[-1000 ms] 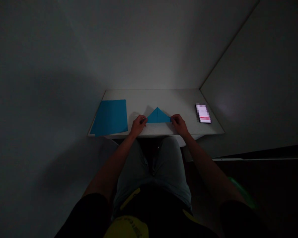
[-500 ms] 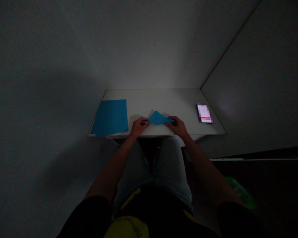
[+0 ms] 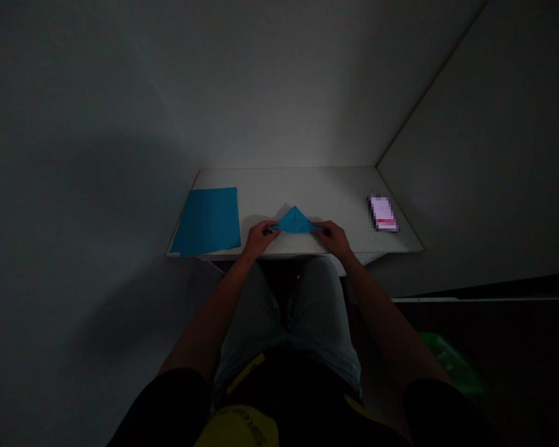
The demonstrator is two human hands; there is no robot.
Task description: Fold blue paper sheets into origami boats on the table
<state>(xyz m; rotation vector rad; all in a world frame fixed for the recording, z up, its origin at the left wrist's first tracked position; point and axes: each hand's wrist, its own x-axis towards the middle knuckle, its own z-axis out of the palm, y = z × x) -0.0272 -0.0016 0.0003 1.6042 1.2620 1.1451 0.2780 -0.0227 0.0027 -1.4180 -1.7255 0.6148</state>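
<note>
A blue paper folded into a small triangle lies near the front edge of a white table. My left hand pinches its left corner with fingers closed. My right hand pinches its right corner the same way. Both hands rest on the table on either side of the triangle. The room is dim.
A flat blue sheet lies at the table's left end. A lit phone lies at the right end. Walls close the table in at the back and on both sides. My knees are under the front edge.
The triangle has become smaller and lower as its bottom edge was folded up. Both hands moved inward a little along its base.
</note>
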